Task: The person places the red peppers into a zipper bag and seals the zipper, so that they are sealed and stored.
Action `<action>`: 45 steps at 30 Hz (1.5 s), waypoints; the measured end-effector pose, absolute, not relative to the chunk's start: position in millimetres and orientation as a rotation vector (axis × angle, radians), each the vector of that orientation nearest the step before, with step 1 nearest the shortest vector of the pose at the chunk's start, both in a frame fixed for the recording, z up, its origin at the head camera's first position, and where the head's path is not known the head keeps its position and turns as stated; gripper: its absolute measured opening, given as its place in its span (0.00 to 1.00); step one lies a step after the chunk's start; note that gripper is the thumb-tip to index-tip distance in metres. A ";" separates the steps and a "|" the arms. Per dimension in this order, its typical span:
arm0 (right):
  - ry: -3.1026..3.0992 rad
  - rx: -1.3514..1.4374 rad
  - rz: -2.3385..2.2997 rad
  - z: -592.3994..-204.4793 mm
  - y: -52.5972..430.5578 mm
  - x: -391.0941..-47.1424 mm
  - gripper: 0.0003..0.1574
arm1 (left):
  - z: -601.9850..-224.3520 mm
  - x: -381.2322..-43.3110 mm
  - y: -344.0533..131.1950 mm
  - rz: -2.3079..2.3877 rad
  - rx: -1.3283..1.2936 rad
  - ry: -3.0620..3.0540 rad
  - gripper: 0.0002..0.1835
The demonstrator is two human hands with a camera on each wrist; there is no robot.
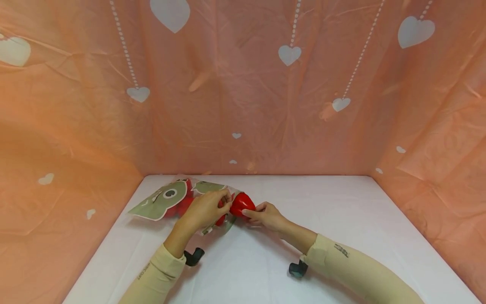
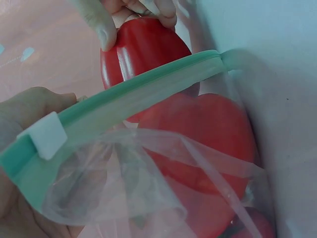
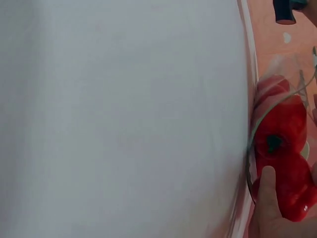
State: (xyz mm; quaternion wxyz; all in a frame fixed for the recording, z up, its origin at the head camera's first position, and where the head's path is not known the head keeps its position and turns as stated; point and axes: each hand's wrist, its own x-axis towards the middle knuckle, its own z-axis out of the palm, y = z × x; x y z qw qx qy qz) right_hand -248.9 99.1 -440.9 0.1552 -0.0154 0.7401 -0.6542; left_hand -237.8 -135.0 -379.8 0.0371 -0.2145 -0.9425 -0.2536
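My right hand [image 1: 268,216] grips a glossy red bell pepper [image 1: 243,203] between thumb and fingers at the mouth of a clear zip bag [image 1: 153,207]. In the left wrist view, the pepper's lower part is behind the bag's green zip strip [image 2: 143,79]. My left hand [image 1: 206,211] holds the bag by its edge near the white slider [image 2: 48,135], and the mouth stands apart. More red bell peppers [image 2: 208,134] lie inside, partly hidden by the plastic and my left hand. The right wrist view shows a green stem [image 3: 273,143] on one pepper beside the gripped one.
The bag lies on a white tabletop [image 1: 341,219], toward its back left. Pink-orange curtains [image 1: 258,105] with white hearts enclose the back and sides. Black wrist-worn pieces [image 1: 194,256] stick out beneath both forearms.
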 end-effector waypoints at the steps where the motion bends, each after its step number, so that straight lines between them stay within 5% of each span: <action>1: 2.103 -0.040 -1.892 -441.8 97.7 -249.0 0.25 | -380.0 -237.6 -135.1 -0.778 -0.661 -2.890 0.04; 17: 1.746 0.109 -2.223 -450.5 77.6 -251.7 0.17 | -380.0 -238.2 -135.4 -0.728 -0.647 -2.912 0.06; 45: 1.737 0.119 -2.428 -457.3 64.5 -260.1 0.20 | -383.8 -240.5 -136.5 -0.694 -0.697 -2.869 0.05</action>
